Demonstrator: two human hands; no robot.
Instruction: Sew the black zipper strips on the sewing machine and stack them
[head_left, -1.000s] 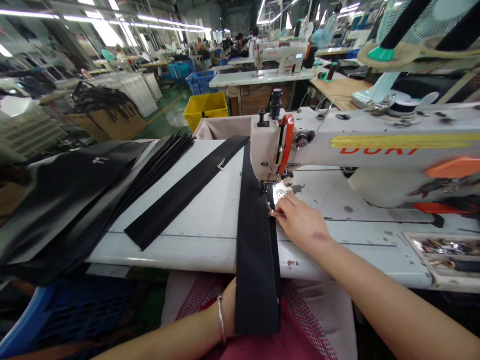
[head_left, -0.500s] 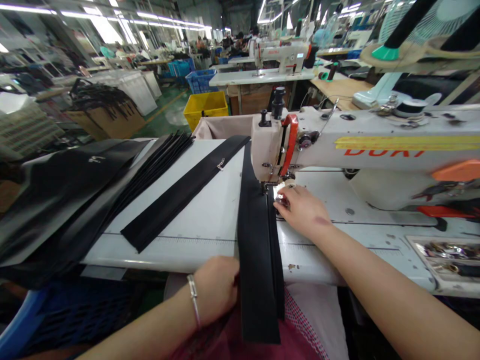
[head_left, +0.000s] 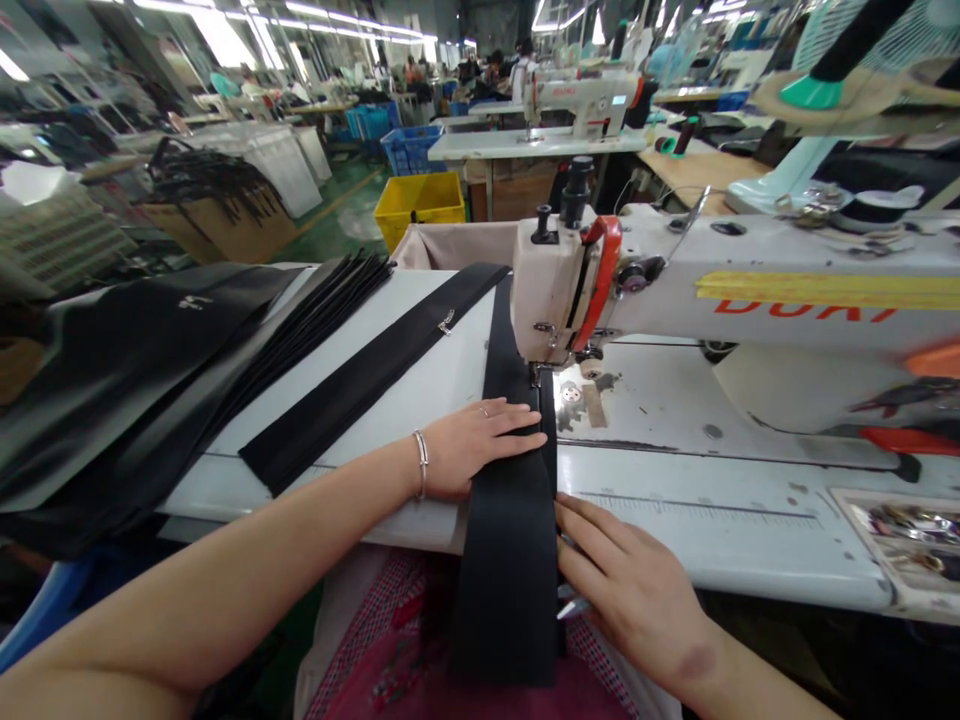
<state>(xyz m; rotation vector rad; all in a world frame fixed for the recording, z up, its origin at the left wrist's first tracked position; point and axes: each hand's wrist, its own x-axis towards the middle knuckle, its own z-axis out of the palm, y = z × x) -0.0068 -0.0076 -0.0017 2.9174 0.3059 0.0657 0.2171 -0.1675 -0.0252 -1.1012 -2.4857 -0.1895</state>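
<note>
A long black strip (head_left: 510,530), leather-like, runs under the presser foot (head_left: 535,375) of a sewing machine and hangs over the table's front edge towards my lap. Across it, just in front of the foot, lies my left hand (head_left: 480,440), palm down with fingers stretched out. At the strip's right edge is my right hand (head_left: 630,570), its fingers curled and touching the edge. A small pointed metal tool (head_left: 574,607) sticks out beneath that hand; its kind is unclear and the thumb is hidden.
Another black strip (head_left: 360,385) with a silvery mark lies slanted on the table. Stacked black strips (head_left: 330,320) and larger black sheets (head_left: 142,340) cover the left. The machine head (head_left: 559,290) stands at the right, a tray of metal parts (head_left: 911,535) at the right edge.
My left hand has risen from below the table edge onto the strip, opening out flat. My right hand has drawn back from beside the needle towards me, along the strip's right edge.
</note>
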